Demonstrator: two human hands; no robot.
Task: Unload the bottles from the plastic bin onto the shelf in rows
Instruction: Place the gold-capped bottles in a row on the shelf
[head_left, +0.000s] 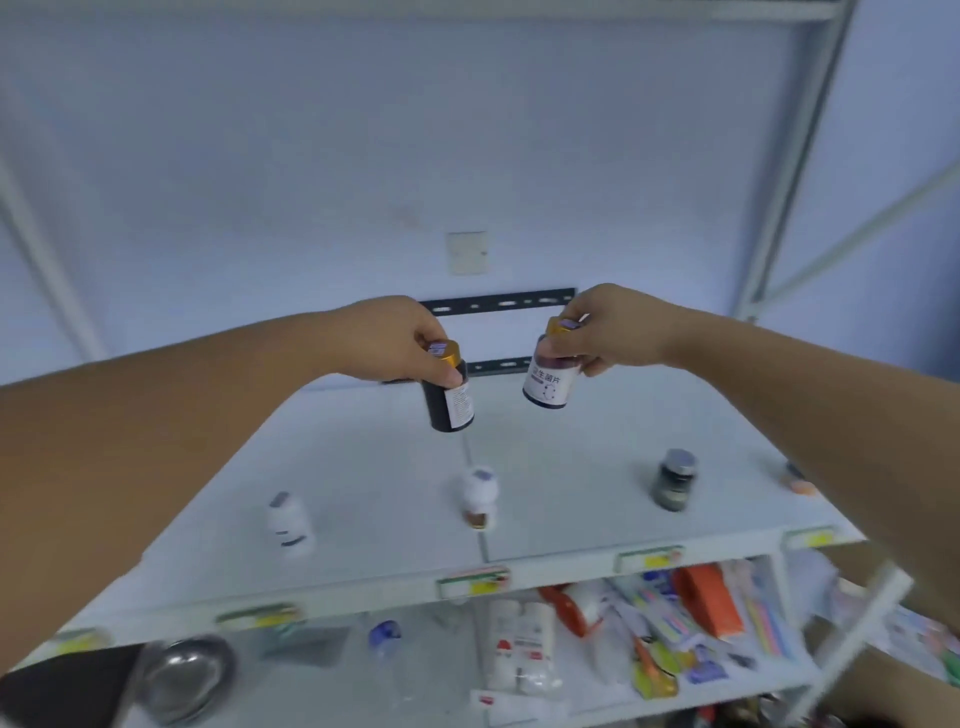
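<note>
I watched from far away. The left hand (400, 338) was wrapped round a dark bottle with a gold cap and a white label (451, 395), gripping it near the top. The bottle hung just under that hand, tipped a little, up in the air over the flat white shelf (571, 467). The right hand (613, 327) gripped a second dark gold-capped bottle with a white label (550, 382) by its cap and neck. That one hung just below and to the left of the right hand, also off the shelf. The two bottles were near each other, between the hands, and not touching.

Lower down, nearer to me than the hands, more bottles stood on the shelf, well apart. A small white bottle (291, 522) stood below the left arm. A round white bottle with a brown bottom (479, 493) stood under the gap between the hands. A dark grey jar (674, 480) stood below the right hand. A blurry shiny metal bowl (189, 675) sat on the board under the shelf.
</note>
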